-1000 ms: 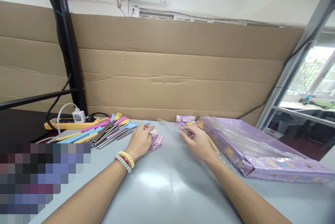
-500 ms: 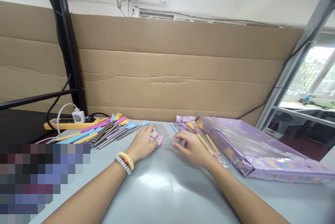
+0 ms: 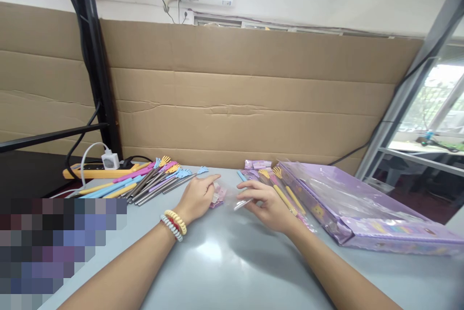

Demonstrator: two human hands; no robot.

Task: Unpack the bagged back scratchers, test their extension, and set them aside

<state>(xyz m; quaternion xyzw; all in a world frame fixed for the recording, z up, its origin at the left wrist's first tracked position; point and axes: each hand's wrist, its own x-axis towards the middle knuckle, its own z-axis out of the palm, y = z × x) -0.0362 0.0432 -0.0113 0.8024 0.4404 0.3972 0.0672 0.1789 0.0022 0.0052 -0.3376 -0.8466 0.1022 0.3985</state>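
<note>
A clear plastic bag (image 3: 229,199) with a pink printed part (image 3: 218,195) stretches between my hands, low over the grey table. My left hand (image 3: 196,199), with coiled bands at the wrist, is closed at the bag's pink end; its index finger points out to the right and the other fingers curl under. At the clear end, my right hand (image 3: 266,203) pinches the loose film between thumb and fingers. Beyond the left hand lies a pile of back scratchers (image 3: 152,184) with small hand-shaped heads in blue, yellow, orange and pink.
Yellow back scratchers (image 3: 284,191) in clear wrapping lie right of my right hand. A large purple box (image 3: 362,203) with plastic film stands farther right. A yellow power strip (image 3: 99,171) with a white plug sits at the left back. A cardboard sheet (image 3: 253,97) walls the rear.
My left index finger has lifted and straightened to the right. My right hand has drawn the clear film a little toward me, and the film is more bunched now.
</note>
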